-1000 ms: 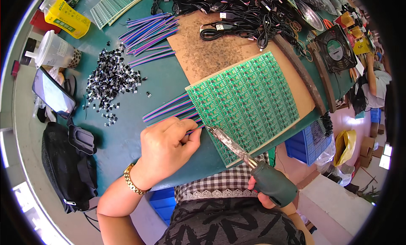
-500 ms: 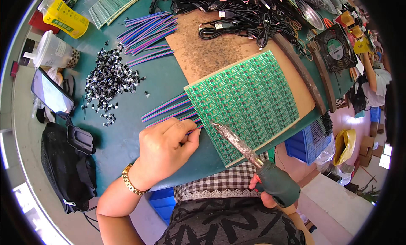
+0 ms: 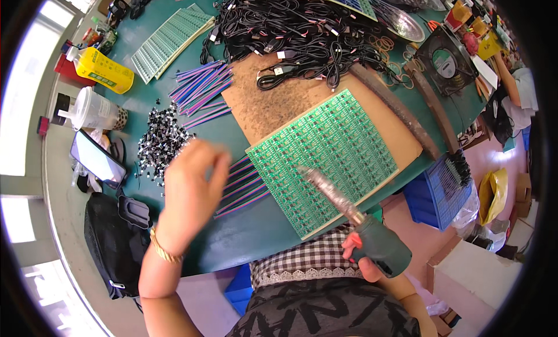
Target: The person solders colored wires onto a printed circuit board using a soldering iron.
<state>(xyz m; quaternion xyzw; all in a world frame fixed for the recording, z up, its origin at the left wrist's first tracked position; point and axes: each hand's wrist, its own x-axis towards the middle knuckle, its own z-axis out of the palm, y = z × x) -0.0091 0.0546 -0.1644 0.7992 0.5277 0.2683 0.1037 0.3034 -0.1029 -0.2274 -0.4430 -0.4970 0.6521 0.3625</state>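
My right hand [image 3: 365, 262] is wrapped round the dark green handle of a soldering iron [image 3: 381, 244]. Its tip points at the lower left part of a green circuit board panel [image 3: 331, 157], over the surface; whether it touches I cannot tell. Along the panel's left edge lie several striped ribbon wires [image 3: 247, 189], their ends meeting or passing under that edge. My left hand [image 3: 192, 186], smeared by motion, is left of these wires, just in front of a pile of small black connectors [image 3: 160, 136]. Its fingers are too blurred to show whether anything is between them.
Behind the panel are a brown board [image 3: 261, 99], a bundle of coloured wires [image 3: 200, 90] and tangled black cables [image 3: 279, 23]. A fan [image 3: 446, 61] and bars [image 3: 401, 113] stand right. Leftward are a yellow bottle [image 3: 104, 70], a cup [image 3: 96, 110], a phone [image 3: 97, 157] and a bag [image 3: 110, 238].
My left hand has moved left, away from the wires at the panel's edge, toward the connector pile. My right hand still holds the soldering iron over the panel. The view has shifted somewhat.
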